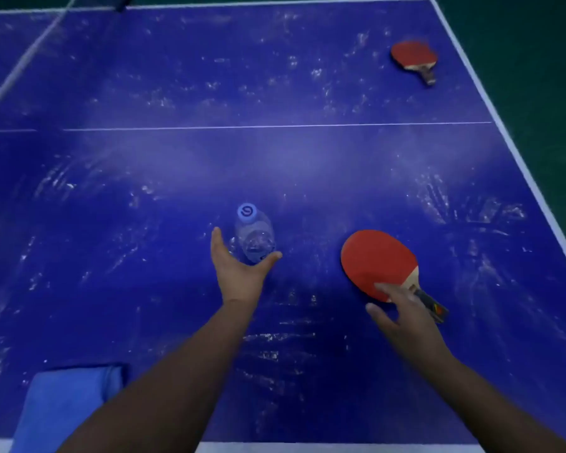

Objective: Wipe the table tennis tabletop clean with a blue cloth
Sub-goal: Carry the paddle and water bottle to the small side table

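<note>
The left hand spreads open around a clear plastic water bottle mid-bench, likely to clear it away; the right hand reaches, fingers loose, onto a red-faced wooden paddle; the folded blue cloth waits untouched at the smeared blue bench near-left corner

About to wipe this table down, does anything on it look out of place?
Yes: a water bottle and two paddles sit on the smeared tabletop, blocking the wipe. The blue cloth lies untouched.
</note>
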Available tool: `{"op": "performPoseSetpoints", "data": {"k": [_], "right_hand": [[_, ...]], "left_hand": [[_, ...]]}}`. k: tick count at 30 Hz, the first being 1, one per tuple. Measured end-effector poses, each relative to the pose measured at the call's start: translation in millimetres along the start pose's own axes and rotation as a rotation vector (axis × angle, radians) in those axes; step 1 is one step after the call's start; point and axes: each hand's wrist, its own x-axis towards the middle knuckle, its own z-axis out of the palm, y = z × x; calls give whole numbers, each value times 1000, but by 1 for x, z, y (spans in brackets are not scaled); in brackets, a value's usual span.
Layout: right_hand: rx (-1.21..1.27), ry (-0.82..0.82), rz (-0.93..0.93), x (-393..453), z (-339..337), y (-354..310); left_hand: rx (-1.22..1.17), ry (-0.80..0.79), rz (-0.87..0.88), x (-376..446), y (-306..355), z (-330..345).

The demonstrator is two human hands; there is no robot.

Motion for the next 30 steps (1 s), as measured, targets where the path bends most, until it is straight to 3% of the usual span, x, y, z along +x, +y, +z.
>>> {"op": "performPoseSetpoints", "data": {"k": [7,12,15,22,30], "right_hand": [[-187,-2,-8,39,-10,29],[-316,38,130,49,-20,52],[-353,-21,200,48,-25,62],[-156,-154,271,54,-37,74],[-244,-247,314,56,-41,72]], "left_hand": [[-28,54,18,22,5,23],[-56,97,35,13,10,30],[-69,90,40,1,12,35],[-72,48,46,-38,15,42],[-81,25,-17,-89,12,42]]}}
